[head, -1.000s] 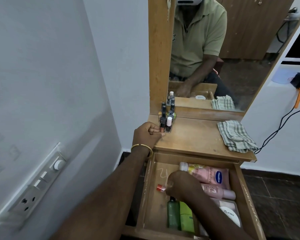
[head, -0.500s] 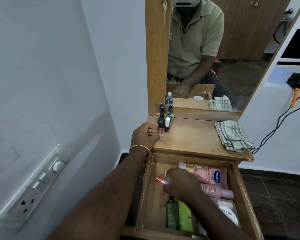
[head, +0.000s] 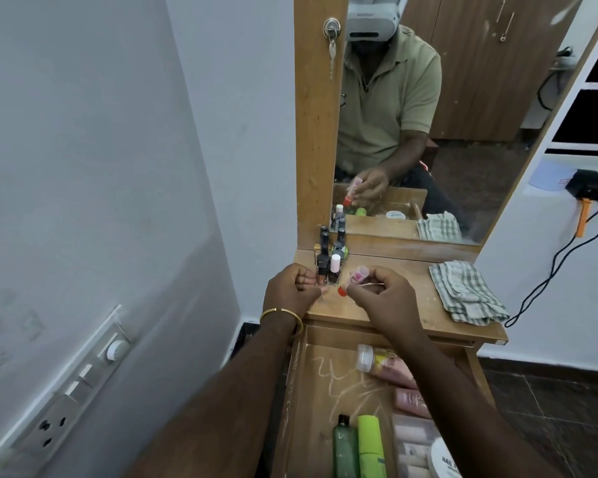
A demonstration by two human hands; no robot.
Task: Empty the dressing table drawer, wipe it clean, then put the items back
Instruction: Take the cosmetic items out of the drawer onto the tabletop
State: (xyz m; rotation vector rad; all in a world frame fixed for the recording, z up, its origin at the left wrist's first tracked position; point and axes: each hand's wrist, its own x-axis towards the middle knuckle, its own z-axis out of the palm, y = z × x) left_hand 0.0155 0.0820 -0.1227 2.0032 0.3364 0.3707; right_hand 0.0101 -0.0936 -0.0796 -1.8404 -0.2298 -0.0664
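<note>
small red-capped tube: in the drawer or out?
Out. The right hand holds the red-capped tube above the tabletop, beside the nail polish bottles; the open drawer lies below.

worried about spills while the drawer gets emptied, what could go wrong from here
1. The right hand brings a small red-capped tube close to the upright nail polish bottles packed at the tabletop's left rear corner; a nudge could topple them.
2. The left hand rests against that cluster, so pulling away carelessly might knock one over.
3. The open drawer sits directly below; a dropped bottle could land inside.
</note>
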